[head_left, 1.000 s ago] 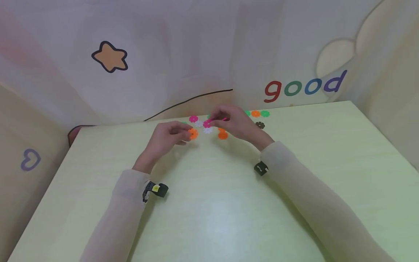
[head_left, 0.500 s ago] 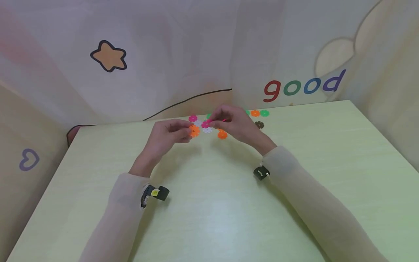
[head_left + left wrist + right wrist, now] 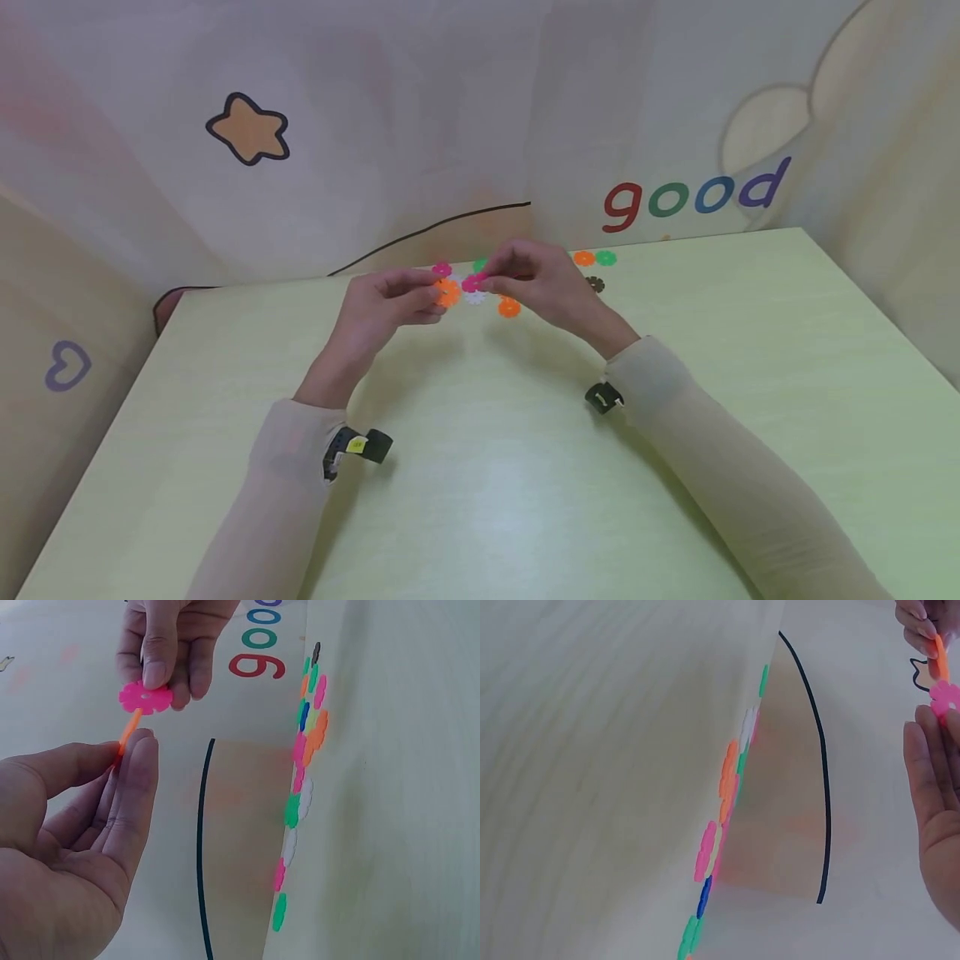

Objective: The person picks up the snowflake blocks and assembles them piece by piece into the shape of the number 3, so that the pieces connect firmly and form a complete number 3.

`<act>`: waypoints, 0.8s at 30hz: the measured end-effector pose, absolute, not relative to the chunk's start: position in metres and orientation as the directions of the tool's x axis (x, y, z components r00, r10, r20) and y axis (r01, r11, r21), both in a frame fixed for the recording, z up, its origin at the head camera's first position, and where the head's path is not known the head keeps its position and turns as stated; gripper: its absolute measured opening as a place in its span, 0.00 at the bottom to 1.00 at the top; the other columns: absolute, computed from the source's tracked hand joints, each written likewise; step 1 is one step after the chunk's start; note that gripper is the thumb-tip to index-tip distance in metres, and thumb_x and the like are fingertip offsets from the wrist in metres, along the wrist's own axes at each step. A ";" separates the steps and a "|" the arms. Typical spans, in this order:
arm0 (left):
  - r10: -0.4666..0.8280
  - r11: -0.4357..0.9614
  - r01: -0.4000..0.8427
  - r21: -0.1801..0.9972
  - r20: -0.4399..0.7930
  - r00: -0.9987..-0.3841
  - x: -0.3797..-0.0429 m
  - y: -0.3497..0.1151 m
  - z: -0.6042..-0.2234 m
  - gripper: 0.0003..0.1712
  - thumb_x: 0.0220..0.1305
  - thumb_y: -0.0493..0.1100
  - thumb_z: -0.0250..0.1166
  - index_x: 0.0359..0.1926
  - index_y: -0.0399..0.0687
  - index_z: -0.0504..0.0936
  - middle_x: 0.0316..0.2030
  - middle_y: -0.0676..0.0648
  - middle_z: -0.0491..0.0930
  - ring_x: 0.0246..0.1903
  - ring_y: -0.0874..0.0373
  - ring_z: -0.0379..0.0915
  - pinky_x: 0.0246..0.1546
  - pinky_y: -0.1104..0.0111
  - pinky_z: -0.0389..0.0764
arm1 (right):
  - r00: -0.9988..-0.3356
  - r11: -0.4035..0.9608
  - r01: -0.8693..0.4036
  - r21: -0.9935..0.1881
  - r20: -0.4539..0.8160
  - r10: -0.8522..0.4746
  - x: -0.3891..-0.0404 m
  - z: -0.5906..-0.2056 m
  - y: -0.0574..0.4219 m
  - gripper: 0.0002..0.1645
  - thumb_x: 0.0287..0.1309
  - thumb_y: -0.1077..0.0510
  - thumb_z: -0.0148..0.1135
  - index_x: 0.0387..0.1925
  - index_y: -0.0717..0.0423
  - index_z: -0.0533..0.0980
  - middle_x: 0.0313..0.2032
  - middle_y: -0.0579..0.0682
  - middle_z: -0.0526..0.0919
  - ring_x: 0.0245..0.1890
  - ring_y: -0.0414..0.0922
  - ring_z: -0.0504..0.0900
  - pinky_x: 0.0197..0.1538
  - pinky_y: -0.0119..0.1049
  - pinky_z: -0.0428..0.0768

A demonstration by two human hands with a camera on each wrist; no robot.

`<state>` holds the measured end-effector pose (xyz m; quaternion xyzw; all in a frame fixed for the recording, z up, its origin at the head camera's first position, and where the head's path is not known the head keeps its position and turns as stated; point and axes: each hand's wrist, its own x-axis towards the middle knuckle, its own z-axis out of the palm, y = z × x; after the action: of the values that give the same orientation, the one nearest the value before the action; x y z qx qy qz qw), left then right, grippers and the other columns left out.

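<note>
My left hand (image 3: 386, 312) pinches an orange notched snowflake disc (image 3: 450, 292) between thumb and fingers, held up off the table. To its right, my right hand (image 3: 536, 279) grips a pink snowflake disc (image 3: 471, 284) by its edge. In the left wrist view the orange disc (image 3: 130, 729) appears edge-on, its upper end right at the lower rim of the pink disc (image 3: 142, 699). From the right wrist, the pink disc (image 3: 945, 696) overlaps the bottom of the orange one (image 3: 940, 660); part of that hand lies outside the picture.
Loose discs lie along the table's (image 3: 480, 467) far edge: an orange one (image 3: 510, 307), a white one (image 3: 476, 297), a pink one (image 3: 442, 270), a dark brown one (image 3: 595, 284), a green one (image 3: 606, 258) and several more. A printed curtain (image 3: 420, 125) hangs directly behind.
My left hand has lifted the orange disc slightly up and to the right, closer to the pink disc. The right hand has stayed almost still, its forearm shifting a little.
</note>
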<state>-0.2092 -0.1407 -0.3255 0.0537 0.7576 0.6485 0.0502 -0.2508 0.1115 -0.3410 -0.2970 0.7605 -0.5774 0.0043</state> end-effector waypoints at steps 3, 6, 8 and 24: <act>0.142 0.146 -0.004 0.989 -0.024 -0.990 -0.208 -0.140 -0.326 0.16 0.73 0.37 0.70 0.58 0.36 0.86 0.50 0.39 0.87 0.42 0.48 0.90 0.50 0.65 0.88 | -0.813 0.152 -0.469 -0.870 0.357 -0.460 -0.249 -0.340 0.111 0.08 0.66 0.66 0.73 0.45 0.61 0.83 0.43 0.51 0.90 0.43 0.47 0.90 0.49 0.42 0.88; 0.143 0.137 -0.006 0.991 -0.026 -0.989 -0.208 -0.138 -0.326 0.17 0.73 0.37 0.70 0.59 0.36 0.86 0.51 0.39 0.87 0.40 0.51 0.91 0.50 0.65 0.88 | -0.810 0.162 -0.484 -0.860 0.371 -0.455 -0.248 -0.338 0.110 0.08 0.66 0.67 0.73 0.45 0.62 0.83 0.42 0.52 0.89 0.44 0.48 0.90 0.50 0.40 0.88; 0.144 0.131 -0.005 0.991 -0.024 -0.989 -0.208 -0.138 -0.326 0.16 0.73 0.37 0.70 0.58 0.35 0.86 0.51 0.39 0.87 0.40 0.51 0.91 0.50 0.65 0.88 | -0.807 0.160 -0.491 -0.856 0.378 -0.455 -0.247 -0.337 0.110 0.08 0.66 0.68 0.72 0.45 0.62 0.83 0.42 0.52 0.89 0.44 0.50 0.90 0.49 0.37 0.88; 0.150 0.123 -0.014 0.992 -0.032 -0.988 -0.206 -0.136 -0.324 0.15 0.72 0.36 0.71 0.57 0.35 0.87 0.49 0.38 0.87 0.37 0.52 0.91 0.50 0.64 0.88 | -0.775 0.115 -0.547 -0.829 0.450 -0.444 -0.242 -0.337 0.107 0.06 0.62 0.71 0.74 0.40 0.63 0.85 0.38 0.53 0.89 0.41 0.54 0.91 0.47 0.37 0.88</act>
<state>-0.2064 -0.1356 -0.3243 0.0456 0.7468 0.6606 0.0619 -0.2420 0.1068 -0.3367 -0.3326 0.7455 -0.5759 -0.0448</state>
